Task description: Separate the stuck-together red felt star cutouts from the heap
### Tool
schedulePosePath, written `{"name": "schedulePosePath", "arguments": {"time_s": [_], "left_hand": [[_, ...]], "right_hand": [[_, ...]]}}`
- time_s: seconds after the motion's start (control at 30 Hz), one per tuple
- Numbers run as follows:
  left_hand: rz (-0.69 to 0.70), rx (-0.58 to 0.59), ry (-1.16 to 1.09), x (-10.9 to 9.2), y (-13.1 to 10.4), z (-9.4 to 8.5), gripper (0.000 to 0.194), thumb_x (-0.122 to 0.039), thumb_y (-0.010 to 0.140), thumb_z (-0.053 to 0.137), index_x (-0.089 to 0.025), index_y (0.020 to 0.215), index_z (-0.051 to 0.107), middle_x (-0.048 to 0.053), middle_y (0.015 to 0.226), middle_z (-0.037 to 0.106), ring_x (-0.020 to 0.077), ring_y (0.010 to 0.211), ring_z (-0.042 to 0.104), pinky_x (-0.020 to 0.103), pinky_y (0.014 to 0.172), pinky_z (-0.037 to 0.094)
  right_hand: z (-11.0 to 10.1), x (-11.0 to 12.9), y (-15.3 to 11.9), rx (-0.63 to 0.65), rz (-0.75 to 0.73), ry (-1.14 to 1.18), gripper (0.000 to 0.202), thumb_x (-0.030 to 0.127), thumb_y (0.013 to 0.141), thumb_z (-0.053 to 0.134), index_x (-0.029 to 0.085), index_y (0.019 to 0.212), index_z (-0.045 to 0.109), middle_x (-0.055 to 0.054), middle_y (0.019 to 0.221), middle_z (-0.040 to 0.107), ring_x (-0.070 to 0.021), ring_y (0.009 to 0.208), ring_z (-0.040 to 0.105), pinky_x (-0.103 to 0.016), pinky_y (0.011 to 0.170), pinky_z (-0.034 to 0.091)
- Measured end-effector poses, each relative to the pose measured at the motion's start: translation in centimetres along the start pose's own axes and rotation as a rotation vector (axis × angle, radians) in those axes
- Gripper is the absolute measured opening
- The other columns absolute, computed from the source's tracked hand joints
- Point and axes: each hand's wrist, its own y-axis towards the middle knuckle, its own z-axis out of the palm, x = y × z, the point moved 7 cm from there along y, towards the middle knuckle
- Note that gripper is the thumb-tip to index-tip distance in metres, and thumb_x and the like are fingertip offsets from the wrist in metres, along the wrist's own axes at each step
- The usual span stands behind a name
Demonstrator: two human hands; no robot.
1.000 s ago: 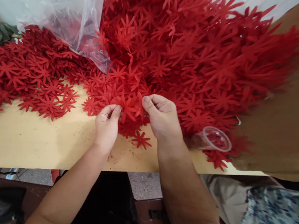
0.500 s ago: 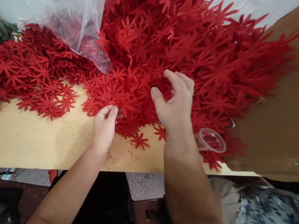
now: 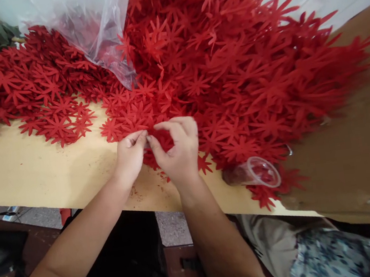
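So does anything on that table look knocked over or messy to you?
Yes, the clear plastic cup lies on its side near the table edge, right of the right hand, among red star-shaped pieces. I can't tell if anything spilled from it. Small dark specks also litter the wood near the left forearm.

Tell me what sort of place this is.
Probably a small workshop for handmade decorations: a big heap of red petalled pieces spreads over a bare worktable, with a clear plastic bag and two hands working by the heap.
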Motion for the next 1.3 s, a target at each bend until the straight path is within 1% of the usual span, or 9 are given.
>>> {"name": "schedulePosePath", "arguments": {"time_s": [0.1,0.3,0.47,0.63,0.77,0.93,1.07,1.13,1.3], "left_hand": [[0.002,-0.003,0.012,0.1,0.0,-0.1,0.016,-0.018,0.082,0.054,-0.015,0.07,0.063,-0.003,0.06,0.059,0.0048,0.055,0.052,0.02,0.061,0.044],[0.007,0.022,0.034,0.3,-0.1,0.0,0.015,-0.027,0.081,0.055,-0.015,0.076,0.063,0.0,0.069,0.064,0.0081,0.062,0.057,0.023,0.063,0.045],[0.055,0.128,0.062,-0.3,-0.5,1.0,0.013,-0.028,0.076,0.061,-0.016,0.079,0.064,0.001,0.083,0.067,0.0086,0.076,0.058,0.024,0.076,0.045],[0.107,0.223,0.081,-0.3,-0.6,1.7,0.017,-0.026,0.07,0.067,-0.014,0.082,0.064,0.001,0.082,0.065,0.0089,0.078,0.057,0.027,0.083,0.044],[0.126,0.205,0.139,0.0,-0.4,1.6,0.018,-0.026,0.068,0.068,-0.014,0.08,0.063,0.001,0.081,0.065,0.0096,0.078,0.057,0.028,0.084,0.044],[0.135,0.141,0.204,-0.1,-0.1,1.0,0.012,-0.025,0.07,0.066,-0.014,0.074,0.062,0.0,0.074,0.063,0.008,0.071,0.055,0.025,0.076,0.044],[0.167,0.101,0.204,-0.6,0.0,0.6,0.008,-0.022,0.073,0.062,-0.016,0.07,0.059,-0.003,0.067,0.058,0.0062,0.064,0.05,0.022,0.068,0.041],[0.164,0.096,0.191,-0.7,-0.1,0.5,0.008,-0.02,0.075,0.06,-0.016,0.068,0.058,-0.004,0.064,0.055,0.0058,0.062,0.048,0.021,0.065,0.04],[0.161,0.114,0.21,-0.6,-0.2,0.8,0.011,-0.02,0.076,0.058,-0.016,0.066,0.057,-0.005,0.062,0.053,0.0062,0.06,0.045,0.021,0.065,0.038]], "right_hand": [[0.7,0.0,0.0,0.081,0.015,0.024,0.014,0.026,0.081,0.055,0.019,0.088,0.066,-0.007,0.087,0.061,-0.0193,0.086,0.055,-0.04,0.081,0.047],[0.2,-0.7,0.2,0.039,0.113,0.069,0.016,0.026,0.083,0.053,0.019,0.076,0.066,-0.003,0.073,0.066,-0.0164,0.073,0.059,-0.034,0.073,0.048],[-0.1,-1.9,0.0,0.022,0.274,0.19,0.016,0.031,0.081,0.057,0.019,0.076,0.066,-0.002,0.074,0.069,-0.0144,0.069,0.063,-0.03,0.068,0.051],[-0.1,-2.6,-0.3,-0.013,0.392,0.29,0.015,0.031,0.077,0.062,0.018,0.073,0.066,-0.001,0.07,0.07,-0.0125,0.063,0.062,-0.027,0.062,0.05],[-0.1,-2.5,-0.2,-0.008,0.434,0.33,0.018,0.035,0.077,0.062,0.019,0.069,0.063,0.001,0.063,0.066,-0.0105,0.057,0.057,-0.025,0.057,0.046],[0.1,-2.8,-0.5,0.011,0.481,0.32,0.029,0.04,0.078,0.06,0.02,0.059,0.051,0.006,0.048,0.045,-0.0068,0.045,0.038,-0.022,0.045,0.034],[1.2,-2.6,-0.7,0.118,0.447,0.526,0.016,0.036,0.078,0.059,0.02,0.076,0.058,0.002,0.067,0.061,-0.0095,0.059,0.054,-0.024,0.057,0.046],[1.5,-2.7,-0.8,0.16,0.446,0.601,0.014,0.032,0.075,0.061,0.02,0.082,0.06,0.0,0.076,0.066,-0.0112,0.066,0.059,-0.027,0.064,0.05],[1.1,-2.8,-0.8,0.119,0.481,0.596,0.013,0.031,0.075,0.061,0.02,0.071,0.059,0.001,0.069,0.064,-0.0115,0.064,0.059,-0.028,0.064,0.05]]}}
